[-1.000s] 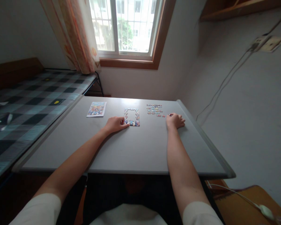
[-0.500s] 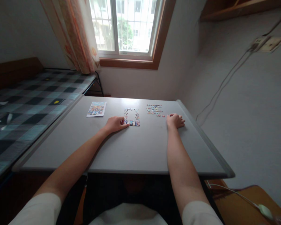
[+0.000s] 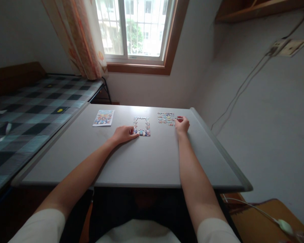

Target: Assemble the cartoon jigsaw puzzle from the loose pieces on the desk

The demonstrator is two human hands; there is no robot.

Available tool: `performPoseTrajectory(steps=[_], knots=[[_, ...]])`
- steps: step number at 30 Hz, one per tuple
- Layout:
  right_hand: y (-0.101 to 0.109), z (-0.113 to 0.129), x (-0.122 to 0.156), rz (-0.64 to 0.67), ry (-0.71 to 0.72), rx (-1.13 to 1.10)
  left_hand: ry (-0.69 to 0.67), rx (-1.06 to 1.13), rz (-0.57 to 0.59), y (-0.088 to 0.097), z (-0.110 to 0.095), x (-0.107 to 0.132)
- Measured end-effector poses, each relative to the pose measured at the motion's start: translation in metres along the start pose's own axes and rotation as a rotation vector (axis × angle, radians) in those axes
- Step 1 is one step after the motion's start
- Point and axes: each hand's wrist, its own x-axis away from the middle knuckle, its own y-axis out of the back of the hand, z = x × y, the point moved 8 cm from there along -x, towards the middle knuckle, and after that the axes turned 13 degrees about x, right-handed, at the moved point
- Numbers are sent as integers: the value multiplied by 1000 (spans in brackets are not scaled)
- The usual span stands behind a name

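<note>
A small jigsaw frame (image 3: 142,126), its border assembled and its middle bare, lies on the grey table (image 3: 142,158). My left hand (image 3: 124,134) rests curled on the table with its fingertips touching the frame's near left corner. Loose puzzle pieces (image 3: 166,118) are spread to the right of the frame. My right hand (image 3: 182,124) sits at the right edge of that pile, fingers pinched together over the pieces; whether a piece is between them is too small to tell. A printed reference picture (image 3: 103,117) lies at the left.
A bed with a checked cover (image 3: 27,111) stands along the table's left side. A window (image 3: 134,30) with a curtain (image 3: 83,40) is behind the table. The wall runs close along the right edge, with cables and a socket (image 3: 286,47).
My right hand has moved left and farther away, from the table's right part to the edge of the loose pieces, and its fingers have drawn together. The left hand has stayed in place.
</note>
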Motion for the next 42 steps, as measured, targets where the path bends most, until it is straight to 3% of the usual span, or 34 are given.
performPoseTrajectory(steps=[5, 8, 11, 19, 35, 42], knots=[[-41, 64, 31, 321, 362, -401, 1, 13, -14, 0, 0, 0], [-62, 89, 60, 496, 501, -477, -2, -7, -20, 0, 0, 0], [-75, 98, 79, 572, 559, -438, -6, -6, -22, 0, 1, -1], [-80, 99, 89, 598, 630, -321, 30, 50, -87, 6, 9, -5], [-79, 100, 90, 579, 649, -256, 26, 4, -31, 3, 4, -1], [-81, 99, 94, 660, 664, -225, 17, 0, -37, 3, 3, -2]])
